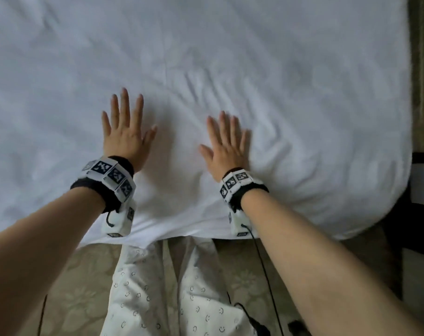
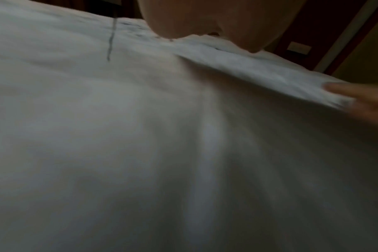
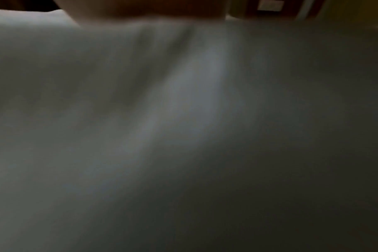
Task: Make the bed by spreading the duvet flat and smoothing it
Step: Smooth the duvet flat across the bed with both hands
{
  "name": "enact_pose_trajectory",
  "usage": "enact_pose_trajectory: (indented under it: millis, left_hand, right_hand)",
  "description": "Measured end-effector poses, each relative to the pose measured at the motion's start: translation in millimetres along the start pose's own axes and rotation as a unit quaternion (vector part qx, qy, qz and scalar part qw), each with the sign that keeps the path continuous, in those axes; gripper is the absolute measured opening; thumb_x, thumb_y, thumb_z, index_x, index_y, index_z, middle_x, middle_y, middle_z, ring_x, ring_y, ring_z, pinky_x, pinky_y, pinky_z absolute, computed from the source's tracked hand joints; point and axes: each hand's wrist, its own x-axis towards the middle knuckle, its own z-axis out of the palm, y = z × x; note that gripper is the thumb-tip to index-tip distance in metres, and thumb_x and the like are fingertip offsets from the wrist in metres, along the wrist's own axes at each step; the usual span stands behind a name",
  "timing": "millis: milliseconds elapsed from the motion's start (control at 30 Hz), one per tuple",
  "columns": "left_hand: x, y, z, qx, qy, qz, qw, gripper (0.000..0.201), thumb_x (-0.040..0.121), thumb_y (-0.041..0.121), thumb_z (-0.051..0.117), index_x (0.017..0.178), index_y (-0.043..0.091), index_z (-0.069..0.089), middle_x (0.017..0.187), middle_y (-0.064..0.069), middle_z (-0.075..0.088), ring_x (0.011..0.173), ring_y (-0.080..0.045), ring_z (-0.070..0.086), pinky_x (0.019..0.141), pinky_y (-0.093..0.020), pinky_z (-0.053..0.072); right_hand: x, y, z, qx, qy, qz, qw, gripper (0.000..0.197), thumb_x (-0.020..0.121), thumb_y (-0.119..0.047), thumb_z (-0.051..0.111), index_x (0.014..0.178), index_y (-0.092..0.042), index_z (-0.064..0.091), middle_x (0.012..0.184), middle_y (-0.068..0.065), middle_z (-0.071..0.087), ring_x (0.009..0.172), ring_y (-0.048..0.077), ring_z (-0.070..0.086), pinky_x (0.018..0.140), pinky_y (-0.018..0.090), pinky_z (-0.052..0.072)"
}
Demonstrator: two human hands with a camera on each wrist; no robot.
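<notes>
A white duvet (image 1: 230, 57) covers the bed across the head view, with soft wrinkles fanning out around the middle. My left hand (image 1: 126, 127) lies flat on it, palm down, fingers straight and spread. To its right my right hand (image 1: 226, 141) also presses flat on the duvet, fingers straight, beside a bunch of creases (image 1: 274, 141). The left wrist view shows the duvet (image 2: 140, 136) close up, the heel of my left hand (image 2: 205, 18) at the top and my right hand's fingers (image 2: 360, 97) at the right edge. The right wrist view is dark, blurred duvet cloth (image 3: 162, 119).
The duvet's near edge (image 1: 182, 229) hangs just in front of my legs in patterned trousers (image 1: 169, 299). The bed's right corner (image 1: 375, 214) drops to a pale patterned floor (image 1: 80, 287). Black cables (image 1: 266, 275) trail from the wrist cameras. Dark furniture (image 1: 421, 190) stands at the right.
</notes>
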Motion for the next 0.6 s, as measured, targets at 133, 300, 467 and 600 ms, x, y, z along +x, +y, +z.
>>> enact_pose_trajectory:
  millis: [133, 300, 467, 600]
  left_hand:
    - [-28, 7, 35, 0.076, -0.074, 0.081, 0.991, 0.066, 0.093, 0.057, 0.021, 0.147, 0.033, -0.01, 0.156, 0.003, -0.021, 0.144, -0.016, -0.023, 0.105, -0.026, -0.033]
    - [-58, -14, 41, 0.163, -0.15, 0.127, 0.967, 0.071, 0.083, 0.071, 0.003, 0.142, 0.039, -0.019, 0.154, 0.004, -0.02, 0.132, -0.002, -0.042, 0.105, -0.023, -0.036]
    - [-21, 3, 4, 0.17, -0.085, 0.107, 0.976, 0.071, 0.092, 0.059, 0.023, 0.145, 0.028, -0.013, 0.158, -0.001, -0.012, 0.14, -0.011, -0.03, 0.106, -0.026, -0.033]
    - [31, 42, -40, 0.068, -0.023, 0.039, 0.997, 0.067, 0.095, 0.049, 0.027, 0.15, 0.024, -0.003, 0.159, -0.002, -0.012, 0.147, -0.022, -0.012, 0.117, -0.043, -0.009]
  right_hand:
    - [-29, 88, 21, 0.065, 0.04, 0.244, 0.967, 0.065, 0.095, -0.052, 0.025, 0.15, -0.03, -0.002, 0.159, -0.002, -0.009, 0.147, 0.023, -0.01, 0.114, 0.051, -0.011]
    - [-130, 241, 28, 0.239, 0.018, 0.602, 0.762, 0.073, 0.091, -0.056, 0.023, 0.151, -0.017, 0.007, 0.159, 0.012, 0.0, 0.146, 0.034, 0.002, 0.118, 0.054, 0.003]
    - [-112, 230, -25, 0.183, 0.053, 0.573, 0.797, 0.07, 0.096, -0.043, 0.033, 0.151, -0.01, 0.005, 0.158, 0.015, -0.001, 0.146, 0.034, -0.001, 0.117, 0.055, 0.001]
    - [-32, 157, -66, 0.212, 0.083, 0.448, 0.865, 0.068, 0.097, -0.043, 0.033, 0.151, -0.016, 0.003, 0.159, 0.009, -0.006, 0.147, 0.028, -0.002, 0.117, 0.052, 0.003]
